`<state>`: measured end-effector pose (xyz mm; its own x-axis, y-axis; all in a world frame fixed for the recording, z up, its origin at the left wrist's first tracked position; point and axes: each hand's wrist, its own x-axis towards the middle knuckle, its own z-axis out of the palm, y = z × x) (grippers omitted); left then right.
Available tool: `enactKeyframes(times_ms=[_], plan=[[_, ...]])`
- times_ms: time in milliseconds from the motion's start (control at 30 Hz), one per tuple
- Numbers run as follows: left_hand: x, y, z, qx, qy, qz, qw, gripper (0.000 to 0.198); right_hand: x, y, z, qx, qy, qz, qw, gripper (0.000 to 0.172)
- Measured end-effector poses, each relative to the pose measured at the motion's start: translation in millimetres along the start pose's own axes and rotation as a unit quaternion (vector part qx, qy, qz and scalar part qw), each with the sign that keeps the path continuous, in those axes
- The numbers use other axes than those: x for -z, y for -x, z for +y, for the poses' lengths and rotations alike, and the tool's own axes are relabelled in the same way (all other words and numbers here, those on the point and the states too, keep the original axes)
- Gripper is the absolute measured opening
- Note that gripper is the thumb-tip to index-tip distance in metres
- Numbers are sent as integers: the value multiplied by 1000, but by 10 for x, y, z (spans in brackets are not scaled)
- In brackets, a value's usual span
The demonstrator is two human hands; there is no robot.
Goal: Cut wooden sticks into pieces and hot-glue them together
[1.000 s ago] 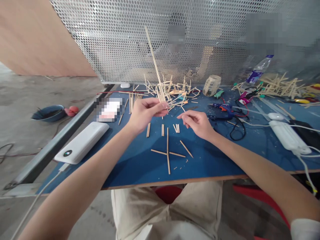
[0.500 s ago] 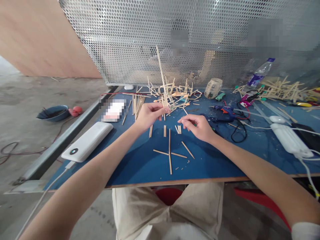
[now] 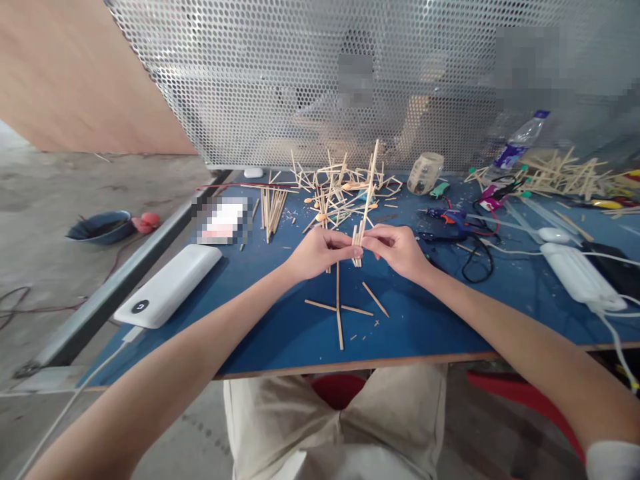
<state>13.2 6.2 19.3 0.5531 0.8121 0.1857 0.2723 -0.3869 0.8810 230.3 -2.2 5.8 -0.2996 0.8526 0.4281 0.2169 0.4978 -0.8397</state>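
Note:
Thin wooden sticks (image 3: 359, 235) stand upright between my two hands, one long stick (image 3: 371, 177) rising well above the shorter ones. My left hand (image 3: 327, 252) pinches them from the left, thumb and fingers together. On the right side, my right hand (image 3: 395, 248) closes its fingertips round the same sticks. Nearer the table's front edge, sticks lie in a cross (image 3: 339, 308) on the blue tabletop (image 3: 280, 340), with a single slanted stick (image 3: 375, 299) to its right. Part of a short stick group shows just below my left hand.
A white power bank (image 3: 169, 287) lies left. Behind my hands are a loose stick pile (image 3: 345, 180), a stick bundle (image 3: 273, 210) and a jar (image 3: 425, 173). A glue gun (image 3: 445, 217), bottle (image 3: 520, 143) and white power strip (image 3: 580, 277) are right. Perforated metal (image 3: 280, 80) stands behind.
My left hand has moved right and lower with the long stick. My right hand has closed on the sticks beside it, and the short sticks there are now between both hands.

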Motion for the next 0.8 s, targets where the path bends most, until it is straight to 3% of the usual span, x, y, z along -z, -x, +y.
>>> enactKeyframes(times_ms=[300,400,533,633,700,800], plan=[[-18,-2,-4,8,-3,0,1000,33,-20,5,-48,4,11,14,1000,27],[32,6,52,-13,-47,7,999,31,-33,14,-73,-1,3,18,1000,26],[236,18,175,-81,-183,91,976,25,-77,38,-86,-20,-45,-14,999,34],[380,10,222,-84,-170,172,967,29,-92,50,-60,-27,-69,-27,997,40],[415,-3,211,-72,-128,190,971,31,-79,48,-34,-31,-70,-23,997,40],[391,-15,166,-62,-121,172,976,28,-40,32,-4,-31,-66,-7,997,39]])
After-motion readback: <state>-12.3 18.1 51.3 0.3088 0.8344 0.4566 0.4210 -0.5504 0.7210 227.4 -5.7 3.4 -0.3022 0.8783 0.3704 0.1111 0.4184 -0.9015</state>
